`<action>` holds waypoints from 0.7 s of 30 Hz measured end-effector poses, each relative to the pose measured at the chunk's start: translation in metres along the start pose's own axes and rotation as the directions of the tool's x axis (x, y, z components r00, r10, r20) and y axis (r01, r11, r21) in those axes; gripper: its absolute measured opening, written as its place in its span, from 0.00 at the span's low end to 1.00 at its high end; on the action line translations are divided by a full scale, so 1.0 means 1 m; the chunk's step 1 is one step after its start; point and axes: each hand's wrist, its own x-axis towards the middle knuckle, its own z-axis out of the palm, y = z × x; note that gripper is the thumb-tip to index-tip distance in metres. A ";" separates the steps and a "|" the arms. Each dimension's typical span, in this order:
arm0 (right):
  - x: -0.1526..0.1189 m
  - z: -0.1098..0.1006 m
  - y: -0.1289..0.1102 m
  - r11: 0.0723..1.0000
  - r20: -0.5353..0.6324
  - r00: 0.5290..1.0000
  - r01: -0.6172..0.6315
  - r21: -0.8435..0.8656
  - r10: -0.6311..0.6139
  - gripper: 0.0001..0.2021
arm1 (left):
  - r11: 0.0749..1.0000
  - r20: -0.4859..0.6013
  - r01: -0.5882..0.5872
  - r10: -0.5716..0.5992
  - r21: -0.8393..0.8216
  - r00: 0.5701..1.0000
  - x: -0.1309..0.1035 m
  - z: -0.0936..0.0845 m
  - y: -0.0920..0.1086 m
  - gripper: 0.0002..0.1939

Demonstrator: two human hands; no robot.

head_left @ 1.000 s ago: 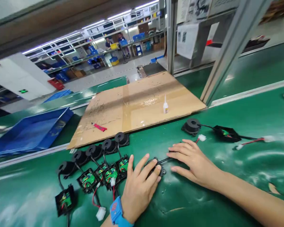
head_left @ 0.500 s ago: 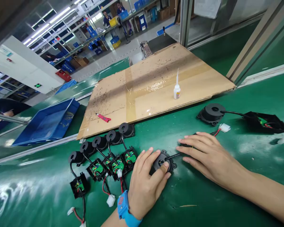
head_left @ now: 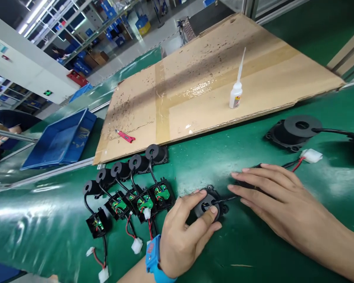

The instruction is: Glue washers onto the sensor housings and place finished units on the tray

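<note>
My left hand (head_left: pixel 185 232), with a blue wrist strap (head_left: pixel 153 255), grips a round black housing (head_left: pixel 217 198) by its rim on the green bench. Its thumb lies across the top near the centre hole. From that hole a black cable (head_left: pixel 226 199) runs right, toward my right hand (head_left: pixel 280 202). Fingers stretched out, the right hand lies over a dark part that it mostly hides. Beyond its fingertips a white connector (head_left: pixel 312 155) with red and black wires rests on the bench.
Several matching units with round housings (head_left: pixel 138 163) and green circuit boards (head_left: pixel 145 202) stand in a row at left. Another housing (head_left: pixel 297 131) sits at right. On the cardboard (head_left: pixel 191 114) are a dropper bottle (head_left: pixel 236 95) and red cutter (head_left: pixel 125 136). A blue bin (head_left: pixel 59 141) stands at far left.
The camera view has shifted closer and downward. My left hand keeps its grip on the round housing, and my right hand stays over the dark part with little visible change.
</note>
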 end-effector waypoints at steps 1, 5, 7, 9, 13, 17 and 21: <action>0.001 -0.001 0.000 1.000 -0.005 1.000 0.010 0.004 -0.010 0.15 | 1.000 -0.001 -0.002 0.002 -0.002 1.000 0.001 0.000 0.001 0.08; 0.005 -0.002 0.001 0.999 0.022 0.999 0.027 0.037 -0.028 0.16 | 0.998 -0.005 0.058 -0.058 0.005 0.998 0.002 0.001 0.004 0.10; 0.005 -0.001 0.001 0.999 0.025 0.999 0.029 0.040 -0.030 0.17 | 0.995 0.016 0.096 -0.097 0.036 0.995 0.002 0.000 0.005 0.13; 0.005 -0.001 0.001 0.999 0.022 0.999 0.026 0.044 -0.027 0.16 | 0.992 0.045 0.111 -0.114 0.054 0.992 0.002 -0.001 0.006 0.13; 0.004 -0.001 0.001 0.998 0.017 1.000 0.014 0.065 -0.015 0.16 | 0.993 0.061 0.113 -0.116 0.045 0.991 0.005 -0.003 0.006 0.13; 0.002 -0.003 0.000 0.997 0.042 0.999 0.015 0.072 -0.019 0.16 | 0.992 0.076 0.119 -0.123 0.052 0.990 0.008 -0.003 0.007 0.13; 0.004 -0.004 -0.005 0.994 0.062 0.998 -0.007 0.107 0.001 0.16 | 0.992 0.083 0.125 -0.127 0.033 0.988 0.008 -0.004 0.007 0.12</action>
